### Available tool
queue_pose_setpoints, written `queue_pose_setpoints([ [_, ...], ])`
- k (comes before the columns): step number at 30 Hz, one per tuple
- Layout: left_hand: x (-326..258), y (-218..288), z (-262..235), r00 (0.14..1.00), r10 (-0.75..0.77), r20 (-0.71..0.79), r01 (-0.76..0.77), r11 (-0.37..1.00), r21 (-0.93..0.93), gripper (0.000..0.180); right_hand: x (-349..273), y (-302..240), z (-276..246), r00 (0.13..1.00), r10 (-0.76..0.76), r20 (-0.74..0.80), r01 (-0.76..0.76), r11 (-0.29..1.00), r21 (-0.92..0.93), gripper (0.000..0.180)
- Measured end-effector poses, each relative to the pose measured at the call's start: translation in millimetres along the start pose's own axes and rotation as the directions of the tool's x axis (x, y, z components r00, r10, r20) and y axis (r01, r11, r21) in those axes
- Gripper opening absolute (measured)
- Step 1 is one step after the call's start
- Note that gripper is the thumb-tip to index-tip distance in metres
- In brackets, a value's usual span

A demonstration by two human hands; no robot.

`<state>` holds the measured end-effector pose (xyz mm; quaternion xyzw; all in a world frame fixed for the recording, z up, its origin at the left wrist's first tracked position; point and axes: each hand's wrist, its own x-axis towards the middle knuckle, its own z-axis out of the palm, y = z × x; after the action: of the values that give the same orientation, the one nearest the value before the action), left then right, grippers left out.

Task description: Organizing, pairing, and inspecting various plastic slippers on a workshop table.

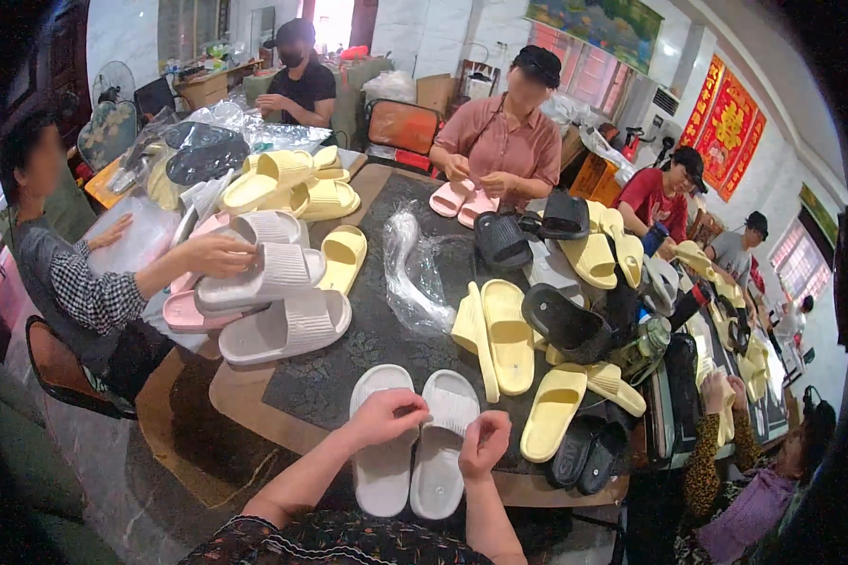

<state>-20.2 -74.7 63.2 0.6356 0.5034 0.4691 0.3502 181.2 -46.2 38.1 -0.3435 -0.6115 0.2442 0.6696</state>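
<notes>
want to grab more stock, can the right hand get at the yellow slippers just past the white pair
Probably yes. The right hand hovers by the white pair, and the yellow slippers lie just beyond on the table with nothing between; black slippers sit further right.

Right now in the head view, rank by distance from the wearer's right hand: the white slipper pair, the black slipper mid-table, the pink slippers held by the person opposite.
1. White slipper pair, just left of the right hand.
2. Black slipper, mid-table, up right.
3. Pink slippers, far side.
</notes>
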Motion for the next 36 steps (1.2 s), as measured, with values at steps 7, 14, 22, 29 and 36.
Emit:
queue_pose_setpoints([
  [7, -31, -10, -83, 0.929, 0.246, -0.276, -0.038, 0.806, 0.591, 0.038, -17, -39, -23, 0.72, 0.232, 0.654, 0.075, 0.911, -0.405, 0.025],
  [14, -42, -33, -174, 0.658, 0.277, -0.701, 0.514, 0.515, 0.686, 0.062, -7, -48, 8, 0.534, 0.598, 0.598, 0.061, 0.678, -0.733, 0.06],
  [22, 30, -96, -283, 0.716, -0.021, -0.698, 0.482, 0.738, 0.472, 0.087, -11, -18, 35, 0.556, 0.6, 0.575, 0.066, 0.657, -0.751, 0.05],
  [29, 89, -119, -328, 0.923, -0.059, -0.381, 0.226, 0.884, 0.41, 0.072, -26, -5, 25, 0.687, 0.511, 0.517, 0.057, 0.671, -0.739, 0.047],
  [36, 97, -135, -318, 0.807, 0.013, -0.591, 0.171, 0.952, 0.254, 0.051, -21, -8, 27, 0.612, 0.596, 0.52, 0.038, 0.634, -0.772, 0.044],
])
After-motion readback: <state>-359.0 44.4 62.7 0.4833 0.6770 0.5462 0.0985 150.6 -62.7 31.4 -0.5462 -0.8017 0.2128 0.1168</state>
